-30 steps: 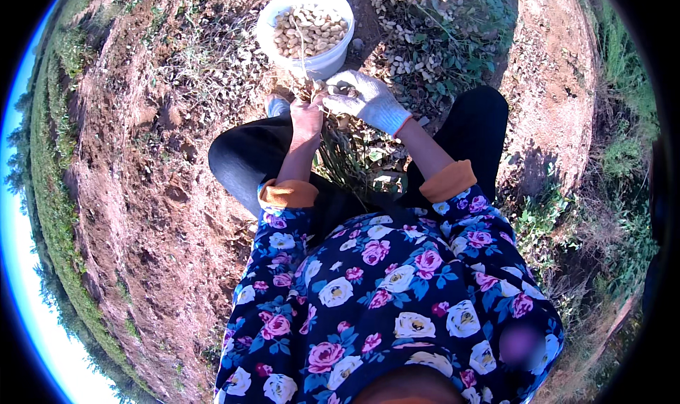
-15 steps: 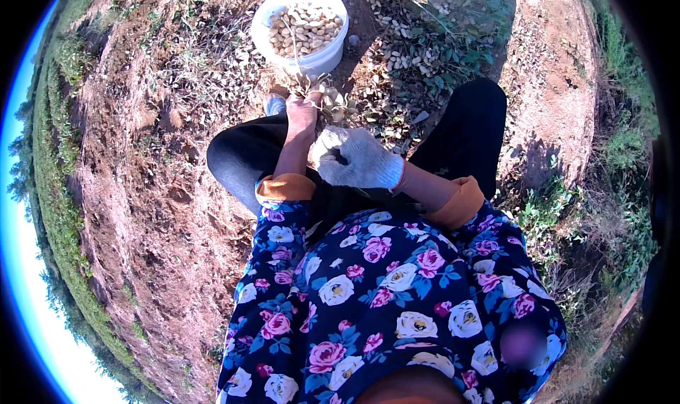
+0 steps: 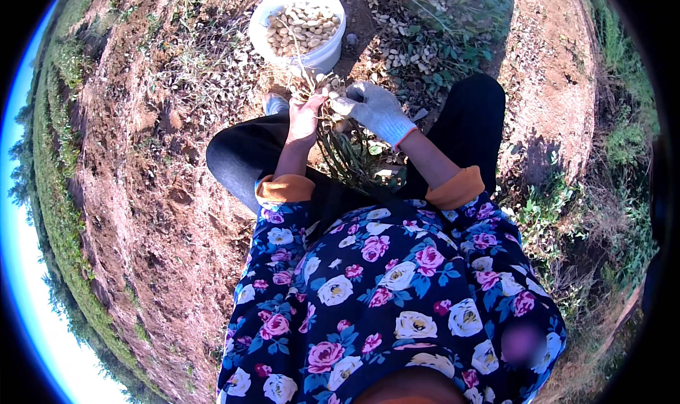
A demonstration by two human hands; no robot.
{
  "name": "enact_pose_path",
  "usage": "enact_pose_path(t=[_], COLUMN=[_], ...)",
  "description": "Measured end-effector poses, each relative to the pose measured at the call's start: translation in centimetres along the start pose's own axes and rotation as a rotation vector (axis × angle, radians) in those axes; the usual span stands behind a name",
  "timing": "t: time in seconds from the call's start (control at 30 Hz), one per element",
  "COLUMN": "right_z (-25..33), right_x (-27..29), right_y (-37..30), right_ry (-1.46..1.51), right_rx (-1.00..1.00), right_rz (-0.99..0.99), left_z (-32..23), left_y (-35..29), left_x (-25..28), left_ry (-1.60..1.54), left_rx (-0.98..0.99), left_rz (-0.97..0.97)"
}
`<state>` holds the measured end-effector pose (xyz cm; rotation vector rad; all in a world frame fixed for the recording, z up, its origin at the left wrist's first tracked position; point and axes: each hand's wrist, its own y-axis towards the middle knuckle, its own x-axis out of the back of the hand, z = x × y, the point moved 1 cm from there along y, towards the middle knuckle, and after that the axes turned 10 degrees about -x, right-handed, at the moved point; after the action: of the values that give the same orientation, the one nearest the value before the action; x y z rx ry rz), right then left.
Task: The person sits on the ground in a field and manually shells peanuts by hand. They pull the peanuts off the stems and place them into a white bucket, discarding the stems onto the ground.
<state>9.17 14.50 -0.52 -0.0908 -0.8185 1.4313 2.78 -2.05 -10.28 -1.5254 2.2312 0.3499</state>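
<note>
My bare left hand is closed around a peanut plant. Its green stems hang down between my legs, while the root end with pale pods points up toward the bucket. My right hand, in a white knitted glove, meets the root end just right of the left hand. The gloved fingers curl in on the peanut pods there; the fingertips are partly hidden. Just beyond my hands stands a white bucket, well filled with loose peanuts.
Right of the bucket, a heap of pulled peanut plants with pods lies partly in shadow. Dry leaves and reddish soil cover the ground at left. Green weeds grow along the right side. My dark-trousered knees flank the work.
My gloved right hand has moved up and away from my lap to the roots beside the left hand, uncovering the plant's stems. The left hand stays nearly in place, gripping the plant.
</note>
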Motion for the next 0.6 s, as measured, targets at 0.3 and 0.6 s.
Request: enact_pose_path(t=[0.3, 0.6], right_z=[-0.4, 0.2], right_x=[-1.1, -1.0], right_y=[0.3, 0.7], right_ry=[1.174, 1.261], right_rx=[-0.166, -0.333], right_rz=[0.183, 0.215], left_z=[-3.2, -2.9], left_y=[-1.1, -0.7], left_x=[-3.3, -3.1], left_ry=[-0.064, -0.122], left_rx=[-0.037, -0.003], left_rz=[0.059, 0.092])
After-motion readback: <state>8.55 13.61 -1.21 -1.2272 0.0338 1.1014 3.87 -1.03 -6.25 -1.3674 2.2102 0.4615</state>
